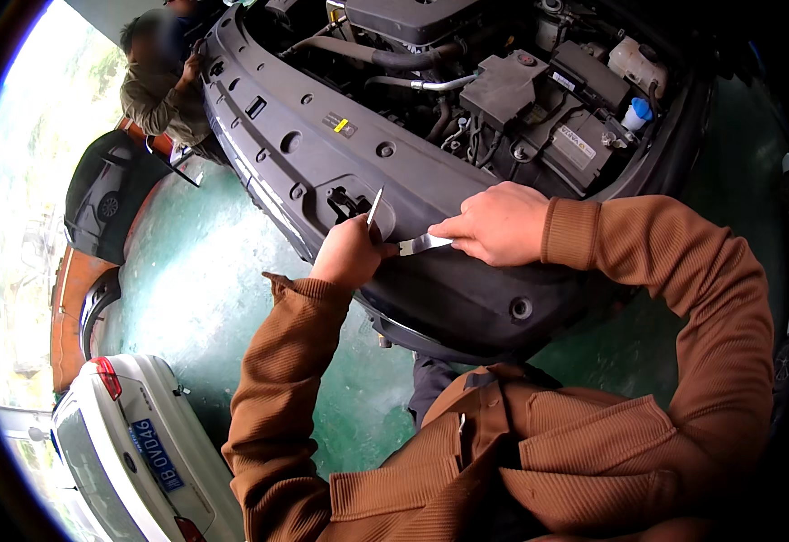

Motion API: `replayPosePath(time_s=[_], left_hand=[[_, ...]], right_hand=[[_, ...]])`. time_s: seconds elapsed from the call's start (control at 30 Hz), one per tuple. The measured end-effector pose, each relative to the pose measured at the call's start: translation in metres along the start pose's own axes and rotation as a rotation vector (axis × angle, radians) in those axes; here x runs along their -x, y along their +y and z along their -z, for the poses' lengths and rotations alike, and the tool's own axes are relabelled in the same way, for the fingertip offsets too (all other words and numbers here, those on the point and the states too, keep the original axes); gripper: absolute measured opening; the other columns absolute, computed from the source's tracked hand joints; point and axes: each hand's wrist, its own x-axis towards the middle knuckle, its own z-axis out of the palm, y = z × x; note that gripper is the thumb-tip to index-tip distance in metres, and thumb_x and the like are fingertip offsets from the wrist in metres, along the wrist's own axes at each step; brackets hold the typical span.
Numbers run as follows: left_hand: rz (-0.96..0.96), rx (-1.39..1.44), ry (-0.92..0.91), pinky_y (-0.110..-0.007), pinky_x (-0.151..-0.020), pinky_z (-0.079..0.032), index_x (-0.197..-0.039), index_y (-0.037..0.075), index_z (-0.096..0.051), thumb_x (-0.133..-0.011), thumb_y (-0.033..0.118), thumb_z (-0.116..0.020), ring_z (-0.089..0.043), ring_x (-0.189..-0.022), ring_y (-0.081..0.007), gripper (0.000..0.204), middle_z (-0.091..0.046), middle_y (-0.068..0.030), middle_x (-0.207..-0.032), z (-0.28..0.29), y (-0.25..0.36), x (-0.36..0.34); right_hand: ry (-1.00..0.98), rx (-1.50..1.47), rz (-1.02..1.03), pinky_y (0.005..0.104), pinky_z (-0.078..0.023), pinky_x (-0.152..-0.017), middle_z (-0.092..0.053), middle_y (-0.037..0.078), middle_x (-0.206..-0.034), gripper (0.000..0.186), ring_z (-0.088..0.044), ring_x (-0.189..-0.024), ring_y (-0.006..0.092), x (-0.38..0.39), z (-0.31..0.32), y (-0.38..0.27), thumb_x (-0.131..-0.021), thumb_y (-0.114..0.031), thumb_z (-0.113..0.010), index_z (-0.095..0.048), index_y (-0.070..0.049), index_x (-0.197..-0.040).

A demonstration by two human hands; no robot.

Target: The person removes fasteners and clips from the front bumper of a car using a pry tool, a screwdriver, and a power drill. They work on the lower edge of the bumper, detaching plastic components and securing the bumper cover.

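One slim pointed tool (pixel 375 206) sits in the closed left hand (pixel 349 250), a flat metal blade (pixel 423 244) in the closed right hand (pixel 503 224), over the in-place radiator cover (pixel 412 185), where work appears unfinished.

Loads of room over the long dark-grey plastic panel (pixel 290 104), far left; a black hooked latch (pixel 344 202) crowds the bare left hand (pixel 349 253), boxy dark battery (pixel 564 152) blocks far right.

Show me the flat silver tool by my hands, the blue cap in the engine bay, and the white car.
Flat silver tool (pixel 423 243): head view, on its exposed flat.
Blue cap (pixel 640 109): head view, on its top.
White car (pixel 114 425): head view, on its rear panel.
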Motion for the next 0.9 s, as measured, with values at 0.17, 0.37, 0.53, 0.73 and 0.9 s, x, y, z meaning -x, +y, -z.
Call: replayPosePath(time_s=[0.17, 0.37, 0.53, 0.73, 0.9], left_hand=[[-0.044, -0.065, -0.080, -0.042, -0.072, -0.052, -0.089, -0.002, -0.069, -0.081, 0.027, -0.082, -0.066, -0.073, -0.0326, 0.033, -0.068, -0.0174, -0.077, 0.004, -0.002, -0.008], [-0.064, -0.132, -0.127, -0.041, -0.070, -0.052, -0.085, -0.003, -0.069, -0.082, 0.029, -0.081, -0.065, -0.070, -0.0327, 0.034, -0.067, -0.0181, -0.073, 0.004, -0.004, -0.015], [-0.043, -0.130, -0.145, -0.040, -0.069, -0.051, -0.085, -0.003, -0.069, -0.083, 0.029, -0.080, -0.064, -0.069, -0.0306, 0.034, -0.066, -0.0180, -0.072, 0.006, -0.001, -0.016], [-0.035, -0.133, -0.147, -0.040, -0.068, -0.051, -0.085, -0.003, -0.069, -0.083, 0.026, -0.080, -0.064, -0.068, -0.0289, 0.031, -0.066, -0.0176, -0.072, 0.006, -0.004, -0.017], [-0.033, -0.140, -0.163, -0.039, -0.067, -0.051, -0.086, -0.003, -0.069, -0.084, 0.027, -0.080, -0.064, -0.067, -0.0277, 0.032, -0.066, -0.0169, -0.071, 0.007, 0.002, -0.020]], right_hand=[[0.010, 0.009, -0.010, 0.0444, -0.055, -0.065, -0.065, 0.011, -0.078, 0.034, -0.067, -0.071, 0.0325, 0.003, -0.001, 0.001, -0.096, -0.031, -0.062, -0.069, -0.022, -0.128], [-0.062, -0.010, -0.054, 0.0463, -0.057, -0.074, -0.071, 0.012, -0.089, 0.034, -0.071, -0.082, 0.0333, 0.004, 0.003, 0.000, -0.097, -0.031, -0.058, -0.068, -0.021, -0.127], [0.075, 0.017, 0.012, 0.0417, -0.054, -0.061, -0.062, 0.008, -0.077, 0.034, -0.065, -0.067, 0.0287, 0.009, -0.014, 0.010, -0.095, -0.031, -0.063, -0.069, -0.024, -0.128], [0.075, -0.007, -0.003, 0.0438, -0.055, -0.063, -0.065, 0.010, -0.079, 0.034, -0.067, -0.069, 0.0309, 0.011, -0.014, 0.009, -0.095, -0.031, -0.063, -0.069, -0.023, -0.127], [0.075, -0.021, -0.029, 0.0443, -0.056, -0.066, -0.067, 0.011, -0.081, 0.034, -0.068, -0.071, 0.0317, 0.013, -0.020, 0.014, -0.095, -0.032, -0.061, -0.069, -0.023, -0.127]])
